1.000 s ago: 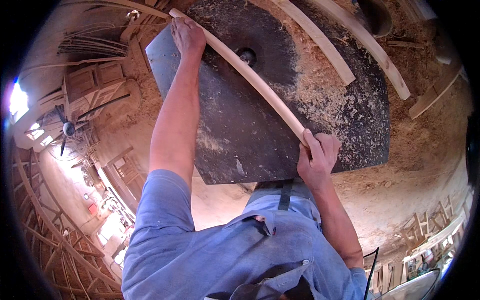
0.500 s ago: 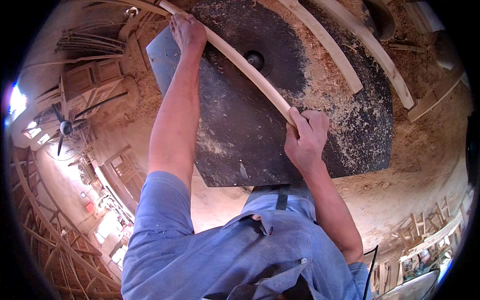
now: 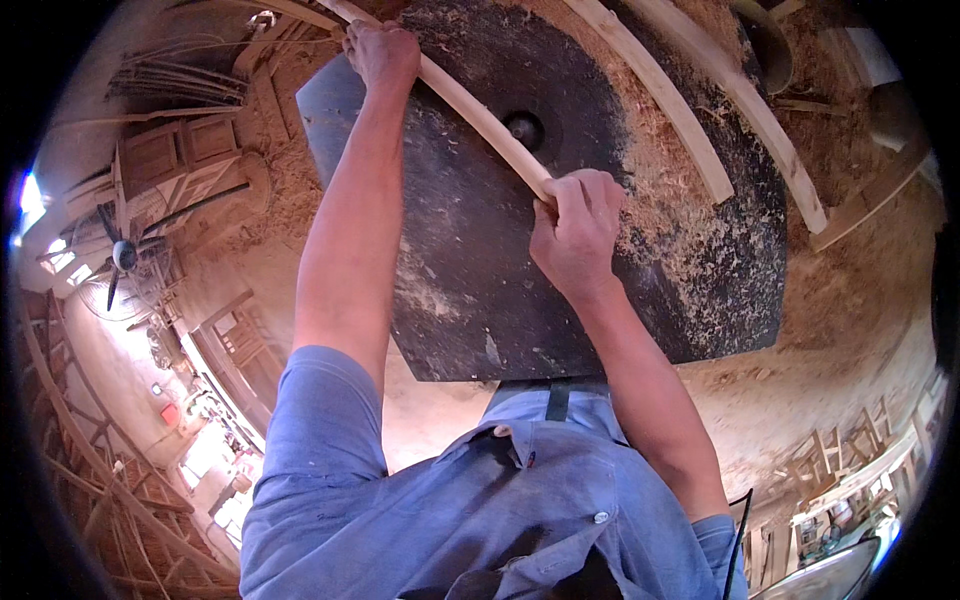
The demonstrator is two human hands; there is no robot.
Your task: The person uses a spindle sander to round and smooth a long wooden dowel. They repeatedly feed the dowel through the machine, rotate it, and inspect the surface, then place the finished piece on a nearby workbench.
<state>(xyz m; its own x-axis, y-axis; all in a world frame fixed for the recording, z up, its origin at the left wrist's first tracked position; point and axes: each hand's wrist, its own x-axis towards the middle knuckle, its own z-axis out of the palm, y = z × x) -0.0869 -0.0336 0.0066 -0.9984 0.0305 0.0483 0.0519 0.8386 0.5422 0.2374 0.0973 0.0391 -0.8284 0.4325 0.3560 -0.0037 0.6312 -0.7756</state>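
A long, pale wooden strip [image 3: 485, 122] runs slantwise across a dark machine table [image 3: 480, 260]. Near its far end, at the table's upper left, my left hand [image 3: 384, 55] is closed around it. My right hand [image 3: 580, 222] grips the near end, with the fingers curled over the wood. Just right of the strip a round, dark spindle [image 3: 522, 130] sits in the tabletop. The far tip of the strip runs out of sight at the top.
Two more curved wooden pieces, one [image 3: 665, 105] nearer and another [image 3: 765, 125] farther right, lie among wood shavings [image 3: 690, 260] on the table. Beyond the right edge is a wooden board [image 3: 870, 200]. A standing fan [image 3: 124, 255] and wooden panels [image 3: 180, 155] are at left.
My right hand has moved up and left with the strip's near end, closer to the spindle. My left hand has shifted only slightly and keeps its hold.
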